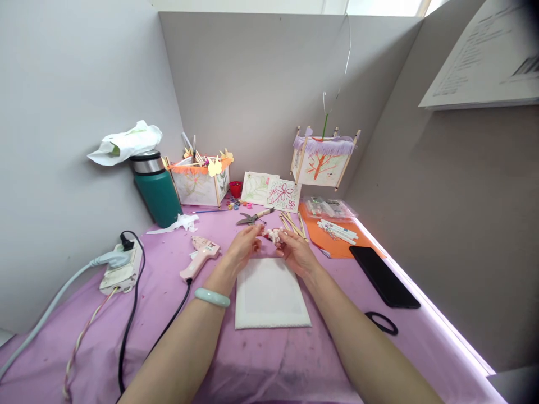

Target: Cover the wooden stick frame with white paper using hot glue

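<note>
Above the far edge of a white padded-looking rectangular board (pixel 273 300), my hands are close together. My right hand (pixel 298 251) pinches a small crumpled pinkish-white piece (pixel 274 235), too small to name more exactly. On its other side my left hand (pixel 246 247) has its fingers curled together near a bit of red; whether they grip anything is hidden. Just beyond the hands lie hand pruners (pixel 252 217) and several thin wooden sticks (pixel 293 225). A pale pink hot glue gun (pixel 202 256) rests left of my left hand, its black cord running toward me.
At left stand a power strip (pixel 122 272) with cords and a green bottle (pixel 159 196). Decorated paper boxes, one a lantern (pixel 322 163) hanging on wire, and drawn cards (pixel 283 194) are at the back. A phone (pixel 384 276) and black ring (pixel 382 323) lie right.
</note>
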`<act>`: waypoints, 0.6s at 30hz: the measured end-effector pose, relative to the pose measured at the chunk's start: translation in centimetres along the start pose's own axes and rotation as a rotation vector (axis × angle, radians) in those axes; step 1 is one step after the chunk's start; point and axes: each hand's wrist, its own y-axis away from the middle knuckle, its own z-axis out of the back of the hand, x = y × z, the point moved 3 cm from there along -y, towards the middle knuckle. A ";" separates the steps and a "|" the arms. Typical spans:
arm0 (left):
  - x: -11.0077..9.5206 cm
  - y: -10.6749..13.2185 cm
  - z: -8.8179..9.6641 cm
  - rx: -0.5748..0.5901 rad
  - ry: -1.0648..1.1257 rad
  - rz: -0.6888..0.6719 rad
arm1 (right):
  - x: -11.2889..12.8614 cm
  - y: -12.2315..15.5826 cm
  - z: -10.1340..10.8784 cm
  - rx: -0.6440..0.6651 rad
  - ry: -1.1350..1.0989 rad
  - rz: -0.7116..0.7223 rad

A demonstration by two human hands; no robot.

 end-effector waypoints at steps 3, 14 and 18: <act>0.1 0.3 -0.7 0.038 -0.092 0.025 | 0.1 0.0 -0.3 0.051 0.064 0.006; 1.1 0.7 -2.1 0.059 -0.216 0.015 | 0.2 0.6 -1.1 -0.136 0.827 0.445; 0.0 0.2 -0.6 -0.030 -0.249 -0.025 | 1.8 0.1 -0.3 -0.140 1.003 0.399</act>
